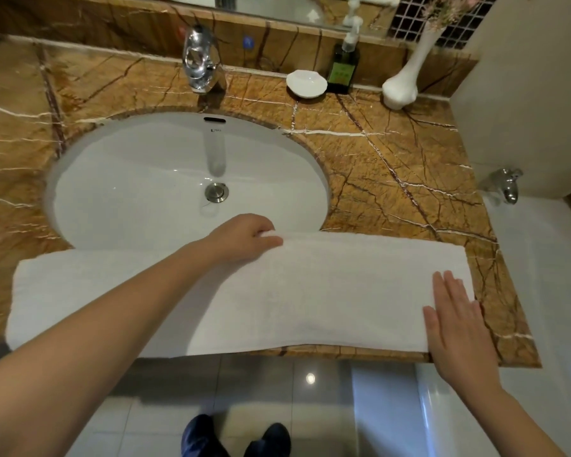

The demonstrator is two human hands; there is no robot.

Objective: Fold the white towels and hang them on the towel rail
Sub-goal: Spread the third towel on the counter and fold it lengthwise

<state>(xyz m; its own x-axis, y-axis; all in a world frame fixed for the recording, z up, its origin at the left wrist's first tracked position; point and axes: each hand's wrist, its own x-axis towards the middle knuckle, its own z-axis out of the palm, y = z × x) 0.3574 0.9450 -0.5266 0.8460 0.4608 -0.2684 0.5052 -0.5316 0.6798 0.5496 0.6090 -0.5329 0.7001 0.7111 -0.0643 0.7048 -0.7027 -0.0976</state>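
Note:
A white towel [310,291] lies folded lengthwise along the front edge of the brown marble counter [393,179], its far edge overlapping the rim of the white sink [129,179]. My left hand [244,239] reaches across and pinches the towel's far edge near its middle, fingers curled around the fold. My right hand [455,321] lies flat with straight fingers on the towel's right end, by the counter's front edge. No towel rail is in view.
A chrome tap [200,61] stands behind the sink. A white soap dish [305,83], a dark soap bottle [343,65] and a white vase [402,84] line the back right. A bathtub [548,291] with a chrome fitting [508,186] sits right of the counter.

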